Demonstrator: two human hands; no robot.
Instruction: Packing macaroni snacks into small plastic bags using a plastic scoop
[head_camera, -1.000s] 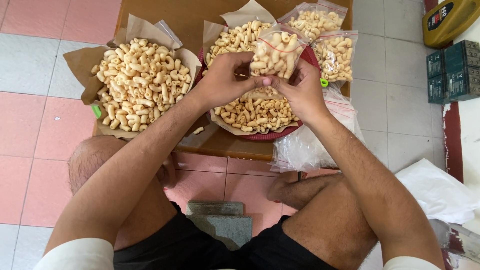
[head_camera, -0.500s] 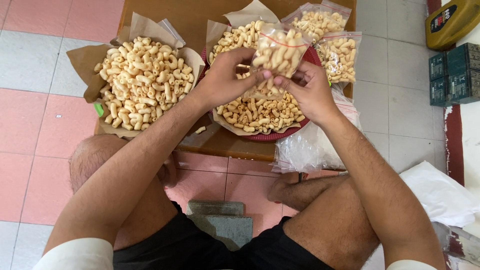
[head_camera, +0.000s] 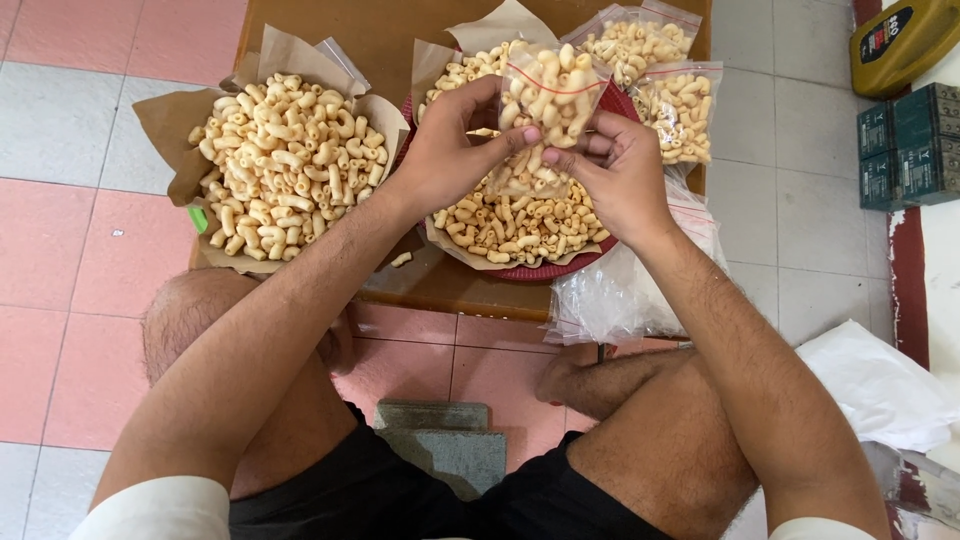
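- Both hands are closed on one small clear zip bag (head_camera: 545, 95) filled with pale curled snack pieces, held up over the red tray (head_camera: 540, 272) at the middle of the bench (head_camera: 440, 290)
- The left hand (head_camera: 445, 150) pinches the bag's lower left side with thumb and fingers; the right hand (head_camera: 610, 170) grips its lower right edge, and the fingertips of the two nearly meet beneath it
- A red zip line runs across the bag near its top, and the top stands upright above the hands
- The bag looks light, thin and soft, so it should sag and crinkle where squeezed; the film is probably slick, and the pieces inside look brittle enough to crush under a hard grip
- The firmest place to hold seems the strip above the zip line, or the two side seams, not the filled belly
- Under the bag, loose pieces lie on brown paper (head_camera: 480, 30) in the tray; a second heap (head_camera: 285, 160) on brown paper sits to the left
- Two filled bags (head_camera: 675, 105) lie at the far right of the bench, and a pile of empty clear bags (head_camera: 620, 295) hangs off its near right edge
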